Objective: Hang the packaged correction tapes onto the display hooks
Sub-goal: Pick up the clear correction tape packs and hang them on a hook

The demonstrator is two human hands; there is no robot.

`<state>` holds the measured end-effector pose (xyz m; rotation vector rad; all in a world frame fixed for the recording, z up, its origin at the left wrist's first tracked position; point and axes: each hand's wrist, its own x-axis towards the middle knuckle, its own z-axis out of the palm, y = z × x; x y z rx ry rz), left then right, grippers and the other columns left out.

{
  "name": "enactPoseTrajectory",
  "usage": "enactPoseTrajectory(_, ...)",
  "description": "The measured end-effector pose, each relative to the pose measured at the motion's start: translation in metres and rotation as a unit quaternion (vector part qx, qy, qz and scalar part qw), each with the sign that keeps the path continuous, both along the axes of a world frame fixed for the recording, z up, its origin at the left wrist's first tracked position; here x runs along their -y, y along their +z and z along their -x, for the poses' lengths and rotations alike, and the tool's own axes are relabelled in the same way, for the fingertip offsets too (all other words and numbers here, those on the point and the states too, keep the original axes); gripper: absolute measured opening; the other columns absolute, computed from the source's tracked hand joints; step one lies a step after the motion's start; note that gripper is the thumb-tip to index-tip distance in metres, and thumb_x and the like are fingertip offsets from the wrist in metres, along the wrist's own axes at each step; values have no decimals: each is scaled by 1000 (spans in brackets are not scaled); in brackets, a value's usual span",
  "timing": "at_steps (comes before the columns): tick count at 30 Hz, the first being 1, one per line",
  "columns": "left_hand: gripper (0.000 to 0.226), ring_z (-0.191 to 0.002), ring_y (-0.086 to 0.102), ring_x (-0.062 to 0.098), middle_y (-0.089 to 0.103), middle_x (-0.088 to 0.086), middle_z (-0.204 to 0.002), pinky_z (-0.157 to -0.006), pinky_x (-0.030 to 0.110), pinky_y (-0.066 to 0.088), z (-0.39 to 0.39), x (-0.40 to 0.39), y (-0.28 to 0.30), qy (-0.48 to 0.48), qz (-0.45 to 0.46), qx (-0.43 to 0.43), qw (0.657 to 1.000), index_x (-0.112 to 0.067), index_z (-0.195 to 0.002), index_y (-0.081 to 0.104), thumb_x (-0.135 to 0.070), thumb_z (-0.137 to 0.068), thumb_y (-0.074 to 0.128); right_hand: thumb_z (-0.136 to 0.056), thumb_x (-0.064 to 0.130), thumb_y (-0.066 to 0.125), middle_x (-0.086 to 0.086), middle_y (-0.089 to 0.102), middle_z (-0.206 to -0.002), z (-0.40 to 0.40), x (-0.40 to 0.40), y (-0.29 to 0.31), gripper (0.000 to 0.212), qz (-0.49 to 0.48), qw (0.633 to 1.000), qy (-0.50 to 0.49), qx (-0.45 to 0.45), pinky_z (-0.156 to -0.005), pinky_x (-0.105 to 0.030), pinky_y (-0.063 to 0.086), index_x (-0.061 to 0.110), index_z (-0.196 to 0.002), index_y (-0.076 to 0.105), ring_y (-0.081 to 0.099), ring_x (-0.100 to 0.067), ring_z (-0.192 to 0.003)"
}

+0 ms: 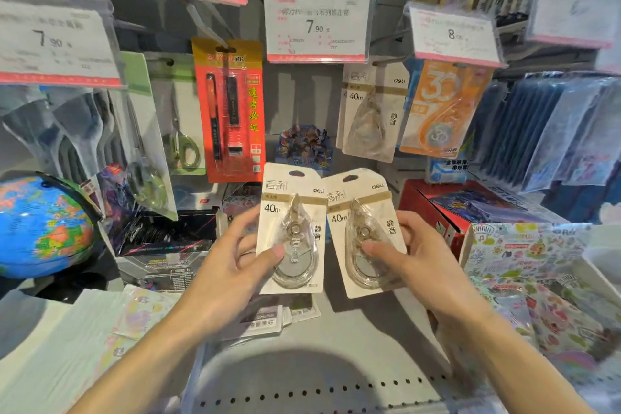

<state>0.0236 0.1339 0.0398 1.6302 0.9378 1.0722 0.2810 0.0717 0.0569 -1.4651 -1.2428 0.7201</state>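
I hold two white-carded correction tape packs side by side above the shelf. My left hand [235, 255] grips the left pack [291, 208] upright, thumb on its clear blister. My right hand [413, 259] grips the right pack [364, 208], tilted slightly to the right, thumb on its blister too. Both cards have a hang hole at the top. Higher up, matching packs [373, 118] hang on a display hook [386, 60] behind the 7.90 price tag [317, 23].
An orange pen pack [230, 111], scissors pack [181, 131] and an orange 30 m tape pack [443, 111] hang nearby. A globe [40, 228] stands left, a red box [470, 205] and sticker packs [537, 272] right. The grey shelf [336, 346] lies below.
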Motion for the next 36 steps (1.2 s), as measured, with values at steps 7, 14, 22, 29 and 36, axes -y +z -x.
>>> enactPoseTrajectory(7,60,-101,74,2,77,-18,-111,-77,12,56,-38,29,45,21,-94,12,995,-35,-143,47,-7,-93,65,-87,21,80,6,80,-105,-48,31,51,38,-71,996,13,54,-85,-57,61,32,-119,61,78,-19,-93)
enactPoseTrajectory(14,57,-104,69,-8,72,-33,-112,-79,11,56,-90,59,92,76,-164,-29,983,-48,-139,44,-16,-96,65,-88,27,78,16,79,-102,-111,46,88,38,-115,988,44,93,-89,-49,61,40,-117,58,76,-7,-92)
enactPoseTrajectory(22,56,-102,70,-5,73,-33,-109,-71,13,58,-93,84,124,159,-209,-54,963,-52,-136,46,-22,-93,67,-90,31,75,15,76,-106,-140,33,102,39,-127,984,92,90,-81,-33,63,41,-122,55,75,0,-90)
enactPoseTrajectory(29,53,-105,71,0,75,-25,-113,-83,19,56,-85,89,140,157,-243,-49,956,-54,-128,50,-32,-83,66,-92,25,73,22,76,-98,-136,22,107,30,-143,982,106,67,-72,-23,59,40,-113,57,74,4,-88)
enactPoseTrajectory(36,52,-110,70,2,74,-22,-118,-87,13,53,-74,78,146,138,-287,-41,947,-46,-134,54,-32,-88,75,-93,28,72,33,72,-100,-127,12,110,30,-163,978,102,82,-77,-22,57,44,-113,55,72,6,-92)
